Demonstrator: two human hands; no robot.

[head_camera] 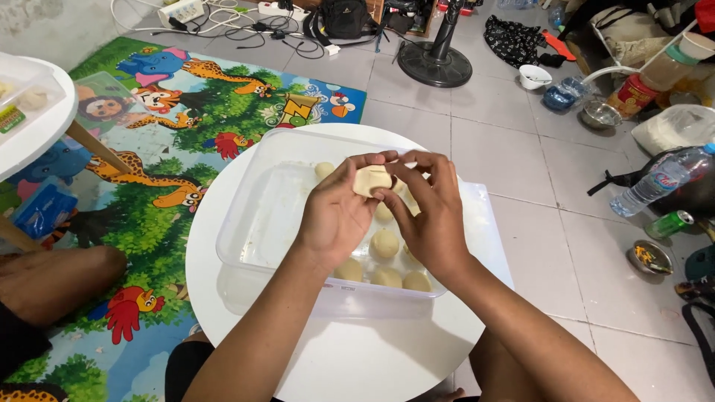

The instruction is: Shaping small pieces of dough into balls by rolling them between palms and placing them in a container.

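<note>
Two hands, left hand (335, 212) and right hand (430, 216), pinch one pale dough piece (372, 180) between curled fingertips above the clear plastic tub (253, 216); it looks soft, light, slightly sticky, best cradled at its edges.

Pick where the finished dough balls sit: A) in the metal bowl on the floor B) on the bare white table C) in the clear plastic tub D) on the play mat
C: the dough balls lie inside the clear tub on the white table, under both hands, left hand and right hand, which pinch a flattened dough piece above it.
</note>
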